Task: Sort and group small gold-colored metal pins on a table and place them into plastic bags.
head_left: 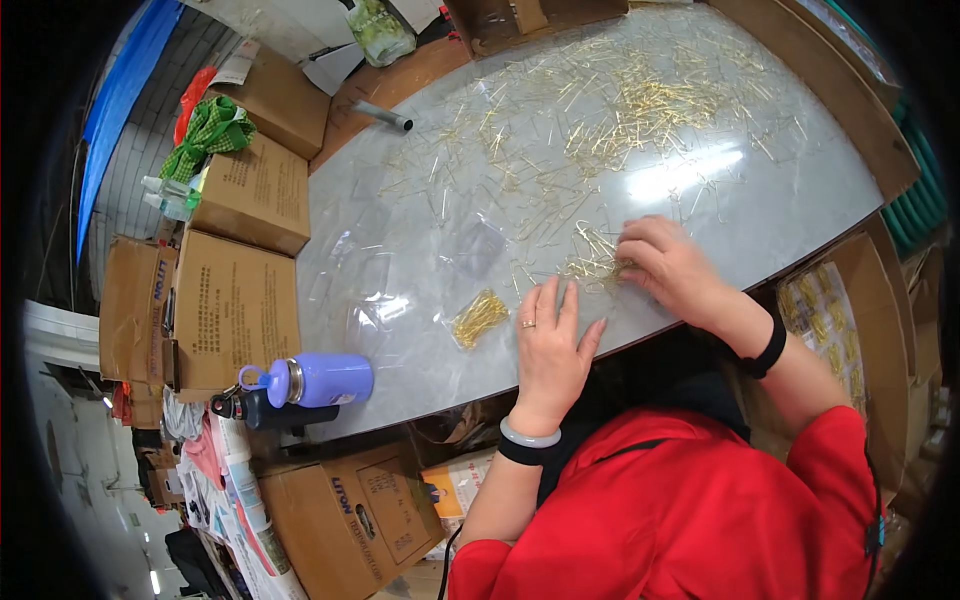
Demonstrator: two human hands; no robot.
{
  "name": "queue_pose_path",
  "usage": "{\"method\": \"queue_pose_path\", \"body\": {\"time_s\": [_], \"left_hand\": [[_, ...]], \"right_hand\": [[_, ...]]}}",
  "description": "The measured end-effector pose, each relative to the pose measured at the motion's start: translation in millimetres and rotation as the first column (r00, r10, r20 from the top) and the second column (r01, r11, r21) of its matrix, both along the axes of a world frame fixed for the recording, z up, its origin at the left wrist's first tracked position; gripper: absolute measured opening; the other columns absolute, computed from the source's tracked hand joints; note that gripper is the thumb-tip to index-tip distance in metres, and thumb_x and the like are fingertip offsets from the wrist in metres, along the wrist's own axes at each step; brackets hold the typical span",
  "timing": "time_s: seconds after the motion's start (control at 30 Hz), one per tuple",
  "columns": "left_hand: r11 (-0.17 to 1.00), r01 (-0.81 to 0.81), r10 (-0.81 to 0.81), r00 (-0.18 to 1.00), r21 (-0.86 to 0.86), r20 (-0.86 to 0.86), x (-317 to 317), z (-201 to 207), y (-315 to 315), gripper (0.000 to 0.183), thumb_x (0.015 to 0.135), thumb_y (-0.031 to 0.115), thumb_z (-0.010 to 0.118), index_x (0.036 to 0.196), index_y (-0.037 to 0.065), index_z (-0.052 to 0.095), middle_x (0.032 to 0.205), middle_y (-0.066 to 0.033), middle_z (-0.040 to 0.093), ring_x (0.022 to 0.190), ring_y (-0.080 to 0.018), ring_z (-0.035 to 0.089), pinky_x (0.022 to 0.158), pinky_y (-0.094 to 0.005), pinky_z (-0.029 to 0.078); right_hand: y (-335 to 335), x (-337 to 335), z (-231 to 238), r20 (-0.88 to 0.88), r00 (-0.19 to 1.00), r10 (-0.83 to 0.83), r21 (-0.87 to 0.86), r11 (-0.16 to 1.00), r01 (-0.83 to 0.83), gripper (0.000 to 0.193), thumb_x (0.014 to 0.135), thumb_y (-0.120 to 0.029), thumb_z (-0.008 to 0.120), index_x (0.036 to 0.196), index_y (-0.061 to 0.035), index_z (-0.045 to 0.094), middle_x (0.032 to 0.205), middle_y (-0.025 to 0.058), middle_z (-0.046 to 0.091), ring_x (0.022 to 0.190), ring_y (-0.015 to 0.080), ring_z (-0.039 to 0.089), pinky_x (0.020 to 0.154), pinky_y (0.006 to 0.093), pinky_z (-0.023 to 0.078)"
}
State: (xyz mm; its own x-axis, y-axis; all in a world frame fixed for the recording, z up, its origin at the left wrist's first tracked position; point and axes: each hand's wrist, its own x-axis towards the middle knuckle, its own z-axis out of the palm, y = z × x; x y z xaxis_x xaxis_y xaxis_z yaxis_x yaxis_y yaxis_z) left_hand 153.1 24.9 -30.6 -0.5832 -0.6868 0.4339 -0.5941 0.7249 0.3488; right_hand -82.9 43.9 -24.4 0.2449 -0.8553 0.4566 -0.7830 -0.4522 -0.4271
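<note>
Dozens of gold wire hooks (660, 105) lie strewn over a grey table (400, 220), thickest at 1 o'clock from its middle. Clear plastic bags (475, 247) spread toward 9 o'clock, and a metal tube (385, 115) sits at 10. At 8 o'clock, by the edge, a purple bottle (335, 380) lies beside a black bottle (265, 410). Past them, cardboard boxes (235, 310) are stacked between 8 and 9 o'clock, a green checked bag (212, 135) on top. At 4 o'clock an open box (885, 320) holds bagged gold pieces.

The person, in a red shirt (690, 510), sits at 6 o'clock. The left hand (553, 350) is palm down near the table's edge, its fingers close together toward 12 o'clock and its thumb held apart toward 1. A neat bundle of hooks (480, 320) rests just off its 10 o'clock side. The right forearm reaches toward 10 o'clock; the right hand (665, 265), blurred, has bent fingers at the 3 o'clock side of a small pile of hooks (592, 255). I cannot tell whether those fingers pinch any. The left fingertips lie close to the pile's 8 o'clock side.
</note>
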Motion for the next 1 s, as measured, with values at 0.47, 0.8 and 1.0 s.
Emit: {"method": "queue_pose_path", "body": {"time_s": [0.47, 0.8, 1.0], "left_hand": [[0.996, -0.055, 0.064, 0.989, 0.072, -0.136, -6.8, -4.9, 8.9, 0.054, 0.091, 0.020, 0.071, 0.134, -0.007, 0.051, 0.135, -0.0241, 0.051, 0.124, -0.0420, 0.049, 0.108, -0.0478, 0.038], [0.987, -0.095, 0.100, 0.994, 0.131, -0.033, -5.9, -4.2, 3.3, 0.076, 0.084, 0.031, 0.078, 0.138, -0.010, 0.045, 0.139, -0.0262, 0.047, 0.130, -0.0444, 0.041, 0.111, -0.0499, 0.034], [0.979, -0.038, 0.041, 0.999, 0.199, -0.008, -12.4, 10.1, 4.0, 0.083, 0.078, 0.027, 0.083, 0.140, -0.011, 0.042, 0.142, -0.0261, 0.043, 0.133, -0.0430, 0.038, 0.113, -0.0516, 0.032]], "right_hand": [[12.6, 31.2, -6.9, -0.057, 0.990, -0.126, 0.002, 0.992, 0.126, 0.035, 0.084, -0.002, 0.058, 0.119, -0.0020, 0.061, 0.130, 0.0168, 0.057, 0.131, 0.0392, 0.049, 0.108, 0.0446, 0.043], [25.0, 25.8, 3.1, 0.290, 0.954, -0.077, 0.034, 0.997, 0.070, 0.039, 0.081, -0.004, 0.070, 0.118, -0.0040, 0.061, 0.122, 0.0152, 0.060, 0.116, 0.0362, 0.056, 0.099, 0.0456, 0.046], [44.8, 36.3, 11.2, -0.071, 0.934, -0.349, -0.037, 0.937, 0.347, 0.042, 0.076, -0.012, 0.076, 0.115, -0.0056, 0.063, 0.113, 0.0093, 0.063, 0.101, 0.0278, 0.058, 0.089, 0.0403, 0.046]]}}
